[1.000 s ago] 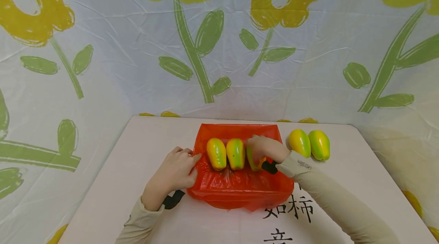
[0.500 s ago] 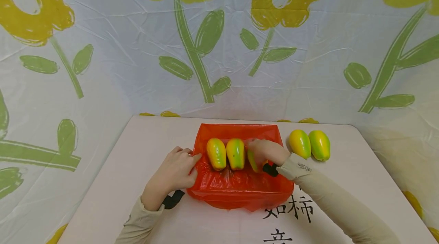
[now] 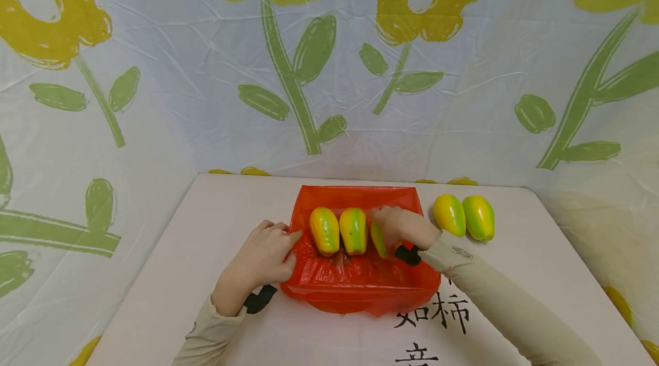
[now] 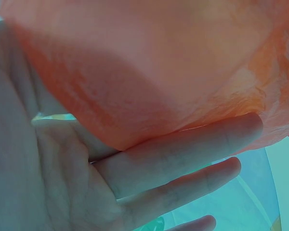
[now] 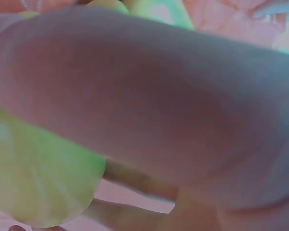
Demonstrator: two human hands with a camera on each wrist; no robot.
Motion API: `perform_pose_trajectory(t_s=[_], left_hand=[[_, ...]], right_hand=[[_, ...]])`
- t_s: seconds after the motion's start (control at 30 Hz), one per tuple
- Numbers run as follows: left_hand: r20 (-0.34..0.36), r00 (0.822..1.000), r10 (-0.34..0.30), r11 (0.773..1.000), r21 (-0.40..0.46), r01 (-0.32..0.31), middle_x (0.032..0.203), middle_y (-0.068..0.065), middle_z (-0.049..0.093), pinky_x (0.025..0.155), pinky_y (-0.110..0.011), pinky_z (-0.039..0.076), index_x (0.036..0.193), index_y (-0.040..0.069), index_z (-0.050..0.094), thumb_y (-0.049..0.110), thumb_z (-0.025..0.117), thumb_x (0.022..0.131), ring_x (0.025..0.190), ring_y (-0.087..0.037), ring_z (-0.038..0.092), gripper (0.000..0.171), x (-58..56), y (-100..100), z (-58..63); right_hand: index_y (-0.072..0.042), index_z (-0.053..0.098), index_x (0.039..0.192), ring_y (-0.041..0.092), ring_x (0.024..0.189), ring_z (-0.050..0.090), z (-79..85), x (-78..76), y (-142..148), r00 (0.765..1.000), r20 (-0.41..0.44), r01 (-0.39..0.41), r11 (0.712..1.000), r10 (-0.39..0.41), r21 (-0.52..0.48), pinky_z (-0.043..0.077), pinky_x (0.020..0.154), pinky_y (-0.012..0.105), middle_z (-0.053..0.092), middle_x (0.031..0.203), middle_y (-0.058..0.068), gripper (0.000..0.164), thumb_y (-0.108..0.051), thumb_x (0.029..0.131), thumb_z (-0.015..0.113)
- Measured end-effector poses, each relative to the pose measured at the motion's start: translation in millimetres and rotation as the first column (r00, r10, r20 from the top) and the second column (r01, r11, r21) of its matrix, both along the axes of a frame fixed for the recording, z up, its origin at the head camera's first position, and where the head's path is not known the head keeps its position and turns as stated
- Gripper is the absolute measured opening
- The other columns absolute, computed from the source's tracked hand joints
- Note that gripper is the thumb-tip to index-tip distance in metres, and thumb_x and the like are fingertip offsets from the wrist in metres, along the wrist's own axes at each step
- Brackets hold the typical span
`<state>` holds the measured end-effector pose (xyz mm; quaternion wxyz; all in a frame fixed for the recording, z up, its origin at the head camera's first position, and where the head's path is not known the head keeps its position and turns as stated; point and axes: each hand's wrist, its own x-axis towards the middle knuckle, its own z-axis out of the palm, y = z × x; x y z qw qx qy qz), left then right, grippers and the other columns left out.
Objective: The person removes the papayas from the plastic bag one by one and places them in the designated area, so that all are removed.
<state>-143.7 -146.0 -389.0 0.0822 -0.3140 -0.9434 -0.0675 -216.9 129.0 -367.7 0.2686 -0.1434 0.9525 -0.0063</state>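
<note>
A box-shaped red plastic bag [image 3: 360,291] stands on the table. Inside it lie two yellow-green papayas [image 3: 324,231] side by side. A third papaya [image 3: 378,239] is beside them, partly covered by my right hand [image 3: 399,226], which grips it. In the right wrist view this papaya [image 5: 43,168] shows between a large blurred finger and the other fingers. My left hand [image 3: 265,257] is at the bag's left side, index fingertip over the rim. From the left wrist view, its fingers [image 4: 183,154] lie straight along the red plastic [image 4: 159,72].
Two more papayas [image 3: 464,217] lie together on the table [image 3: 231,200], right of the bag. Black written characters [image 3: 435,311] mark the tabletop near the bag's front right. A white cloth with printed flowers [image 3: 360,68] hangs behind and beside the table.
Almost nothing differs. My right hand stays on the third papaya with only a slight shift to the right; my left hand and the bag keep their places.
</note>
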Motion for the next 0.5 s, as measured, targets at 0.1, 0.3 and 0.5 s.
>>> perform_pose_trajectory(t_s=[0.1, 0.3, 0.5], left_hand=[[0.000, 1.000, 0.000, 1.000, 0.002, 0.000, 0.086, -0.010, 0.073, 0.088, -0.048, 0.047, 0.113, 0.003, 0.073, 0.015, 0.060, 0.080, 0.100, -0.030, 0.065, 0.038, 0.2, 0, -0.2], [-0.006, 1.000, -0.006, 1.000, 0.009, 0.006, 0.087, -0.011, 0.073, 0.089, -0.048, 0.046, 0.112, 0.002, 0.073, 0.015, 0.061, 0.080, 0.100, -0.030, 0.065, 0.037, -0.1, 0, -0.4], [-0.006, 1.000, -0.002, 1.000, 0.004, 0.002, 0.087, -0.010, 0.073, 0.089, -0.048, 0.047, 0.113, 0.002, 0.073, 0.015, 0.060, 0.080, 0.100, -0.030, 0.065, 0.038, -0.9, 0, -1.2]], right_hand=[[-0.010, 0.047, 0.144, 0.029, 0.101, 0.052, 3.7, 2.6, 3, 1.000, -0.008, -0.001, 0.999, 0.000, -0.032, 0.054, 0.083, 0.043, 0.057, 0.118, 0.011, 0.089, -0.005, 0.065, 0.089], [-0.011, 0.048, 0.140, 0.027, 0.098, 0.053, 12.9, 8.4, 11, 1.000, -0.011, 0.019, 0.992, -0.021, -0.123, 0.053, 0.085, 0.042, 0.056, 0.117, 0.008, 0.085, -0.005, 0.065, 0.089], [-0.009, 0.045, 0.142, 0.029, 0.105, 0.053, 19.3, 18.0, 25, 0.998, -0.046, 0.028, 0.961, -0.042, -0.274, 0.052, 0.088, 0.045, 0.053, 0.131, 0.012, 0.087, -0.009, 0.067, 0.089]])
